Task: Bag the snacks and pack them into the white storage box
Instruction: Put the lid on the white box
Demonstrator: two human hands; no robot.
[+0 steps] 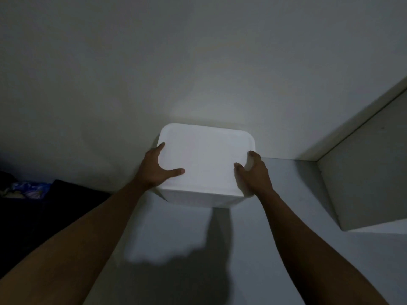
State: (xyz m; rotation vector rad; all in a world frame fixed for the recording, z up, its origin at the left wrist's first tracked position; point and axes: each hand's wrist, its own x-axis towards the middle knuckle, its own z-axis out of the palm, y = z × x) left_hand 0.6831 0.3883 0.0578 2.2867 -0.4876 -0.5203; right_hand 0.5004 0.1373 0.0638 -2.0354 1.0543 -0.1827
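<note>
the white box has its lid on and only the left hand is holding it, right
Not quite: both hands are on it. The head view shows the left hand pressed to the left side of the white box, thumb on the lid, and the right hand gripping the right edge. The lid is on, as you said.

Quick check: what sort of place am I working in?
Likely a dim bedroom: the box is by a bare wall, a white cabinet panel at right, blue patterned cloth, perhaps bedding, at left.
</note>
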